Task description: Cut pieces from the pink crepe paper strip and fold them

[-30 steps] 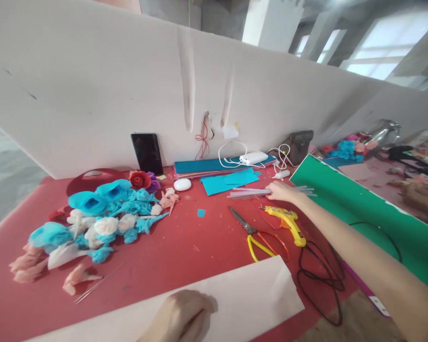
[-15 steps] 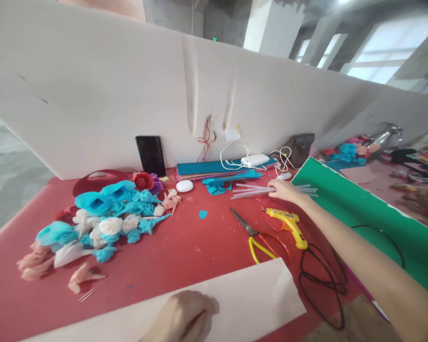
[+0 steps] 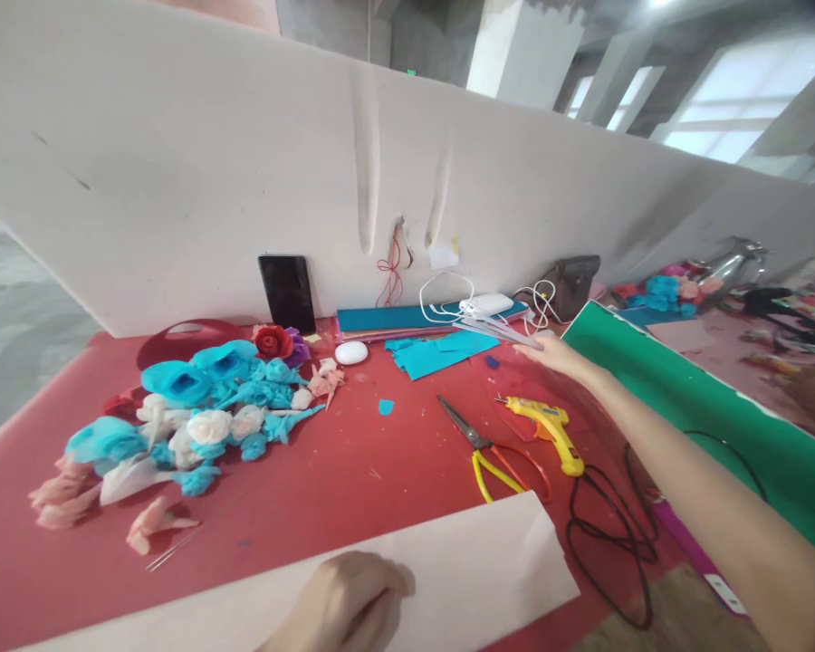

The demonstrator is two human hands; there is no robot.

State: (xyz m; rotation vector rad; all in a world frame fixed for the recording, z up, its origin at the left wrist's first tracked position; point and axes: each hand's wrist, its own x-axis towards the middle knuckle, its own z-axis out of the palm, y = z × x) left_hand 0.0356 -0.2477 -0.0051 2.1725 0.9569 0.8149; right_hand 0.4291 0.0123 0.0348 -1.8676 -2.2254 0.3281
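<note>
At the right of centre, the right hand (image 3: 555, 353) grips a bundle of translucent glue sticks (image 3: 495, 330) at one end, the sticks pointing left over folded blue crepe paper (image 3: 462, 351). At the bottom centre, the left hand (image 3: 353, 593) rests on a long pale pink sheet (image 3: 475, 561), its fingers curled under; whether it pinches anything there cannot be told. The sheet runs across the lower edge of the frame on a red tabletop (image 3: 380, 489).

Between the two hands lie open-handled scissors (image 3: 476, 440) with one yellow and one red handle, and just to their right a yellow hot glue gun (image 3: 547, 426), its nozzle toward the upper left and its black cord (image 3: 611, 534) looped at the lower right. The right forearm passes above part of a green board (image 3: 666, 380) at the right.

Paper flowers (image 3: 210, 430) in blue, white, pink and red are heaped in the left part of the frame. Behind them, left of centre, a dark phone (image 3: 287, 294) leans against a white partition (image 3: 210, 163); a white oval case (image 3: 351, 352) sits nearby.
</note>
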